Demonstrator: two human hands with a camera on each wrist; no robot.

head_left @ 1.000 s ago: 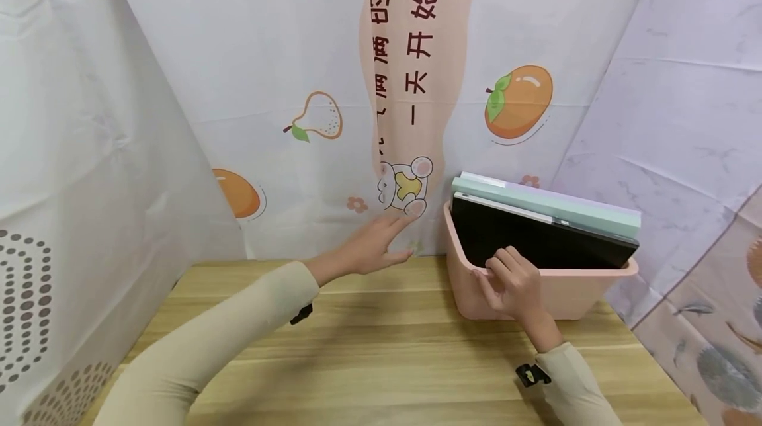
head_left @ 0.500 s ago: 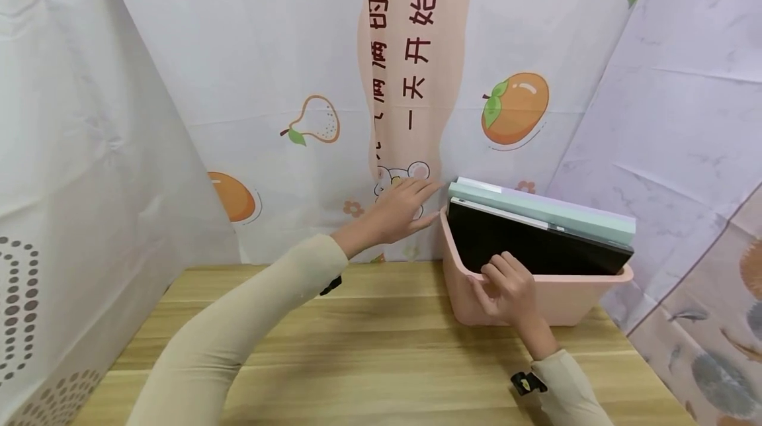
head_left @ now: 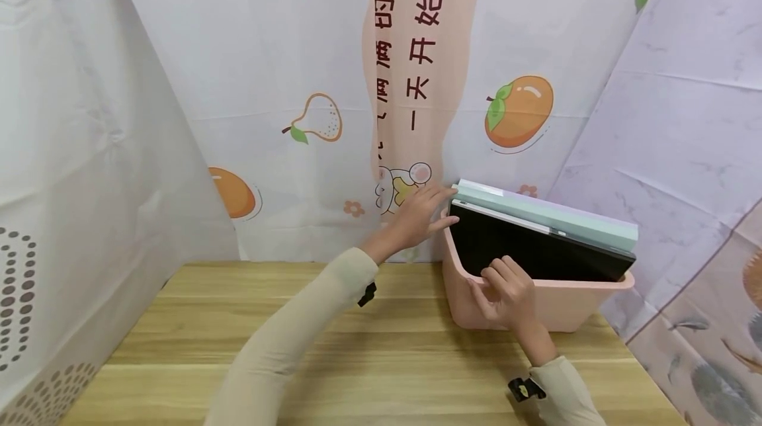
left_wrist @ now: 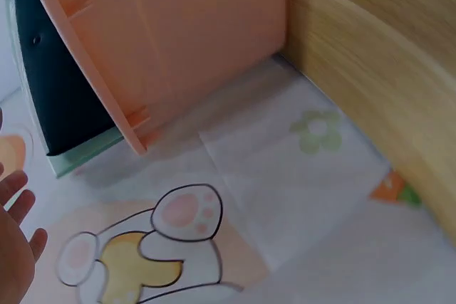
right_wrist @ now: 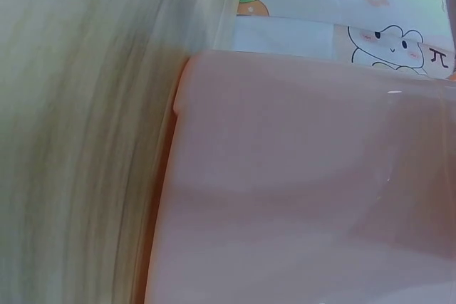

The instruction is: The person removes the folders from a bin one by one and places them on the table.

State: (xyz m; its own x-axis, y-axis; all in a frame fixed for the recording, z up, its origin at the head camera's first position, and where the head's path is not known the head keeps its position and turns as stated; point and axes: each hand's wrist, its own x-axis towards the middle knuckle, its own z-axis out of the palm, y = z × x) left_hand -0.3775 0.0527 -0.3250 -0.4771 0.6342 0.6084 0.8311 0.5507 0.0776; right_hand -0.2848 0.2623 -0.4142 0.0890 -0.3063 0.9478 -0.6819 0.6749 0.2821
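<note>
A pink plastic bin (head_left: 553,307) stands on the table at the right in the head view. Upright inside it is a flat black panel-like object (head_left: 530,241) with a pale top edge. Behind that stands a mint-green flat object (head_left: 565,217), its kind unclear. My right hand (head_left: 508,290) grips the bin's front rim near its left end, fingers curled over and thumb outside. At the upper left corner of the contents is my left hand (head_left: 417,214), fingers extended and thumb apart. The left wrist view shows its fingers (left_wrist: 18,208) spread; contact is unclear.
The bin is close to a printed cloth backdrop (head_left: 297,181) behind the wooden table (head_left: 357,360). More cloth hangs on both sides, with a marbled sheet (head_left: 673,148) at the right. In the right wrist view the bin wall (right_wrist: 299,176) fills most of the picture.
My left hand has moved right across the backdrop to the bin's left corner and the objects in it. My right hand has stayed on the rim.
</note>
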